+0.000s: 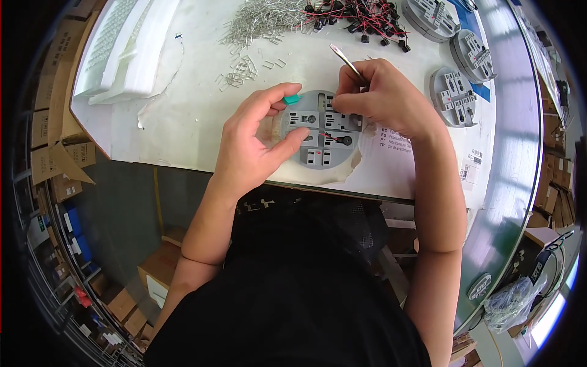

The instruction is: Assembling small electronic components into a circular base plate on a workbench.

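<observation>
A round grey plastic base [318, 156] lies near the table's front edge, fitted with slotted blocks, metal clips, a small round black part [347, 140] and a red wire. My left hand [251, 137] is curved around its left side, the thumb resting on it. A green wrap [291, 98] covers one fingertip of that hand. My right hand [388, 98] is closed at the base's upper right, its thumb and index fingertips down against the blocks. A slim silver metal tool [343, 58] sticks out of its fingers, pointing up and left. What lies under the right fingertips is hidden.
Behind the base lie a heap of U-shaped metal pins [263, 21] and a pile of black parts with red wires [373, 15]. Similar round grey bases [452, 95] stand at the right. White foam trays [122, 55] sit at the left.
</observation>
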Demonstrator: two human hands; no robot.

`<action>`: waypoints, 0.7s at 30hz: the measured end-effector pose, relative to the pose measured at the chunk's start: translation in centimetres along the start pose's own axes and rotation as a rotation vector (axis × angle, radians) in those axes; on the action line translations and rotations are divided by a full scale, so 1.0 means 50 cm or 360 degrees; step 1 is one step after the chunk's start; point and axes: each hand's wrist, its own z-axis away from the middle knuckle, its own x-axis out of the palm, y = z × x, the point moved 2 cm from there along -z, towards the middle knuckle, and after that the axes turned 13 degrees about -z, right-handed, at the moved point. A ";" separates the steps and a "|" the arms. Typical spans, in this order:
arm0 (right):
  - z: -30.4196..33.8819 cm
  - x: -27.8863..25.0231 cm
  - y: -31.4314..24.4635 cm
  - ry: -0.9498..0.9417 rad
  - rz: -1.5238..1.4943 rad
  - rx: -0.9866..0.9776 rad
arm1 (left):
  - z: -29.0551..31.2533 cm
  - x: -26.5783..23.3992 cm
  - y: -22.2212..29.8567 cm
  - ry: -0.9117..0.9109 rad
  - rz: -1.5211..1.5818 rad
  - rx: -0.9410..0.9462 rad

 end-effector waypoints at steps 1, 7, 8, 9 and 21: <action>-0.001 0.001 -0.001 -0.0021 0.0017 0.0006 | 0.000 0.000 0.000 -0.0001 0.0000 0.0001; 0.004 0.007 -0.003 0.0047 0.0072 0.0025 | -0.003 -0.003 0.006 -0.0016 -0.0016 0.0017; 0.004 0.005 -0.001 0.0048 0.0025 0.0028 | -0.005 -0.005 0.007 -0.0010 -0.0014 0.0023; 0.004 0.003 0.000 0.0049 -0.0022 0.0031 | -0.007 -0.007 0.005 -0.0008 -0.0019 0.0026; 0.009 -0.006 -0.012 0.0096 -0.0112 0.0087 | -0.064 -0.035 0.033 0.0042 -0.0167 0.0141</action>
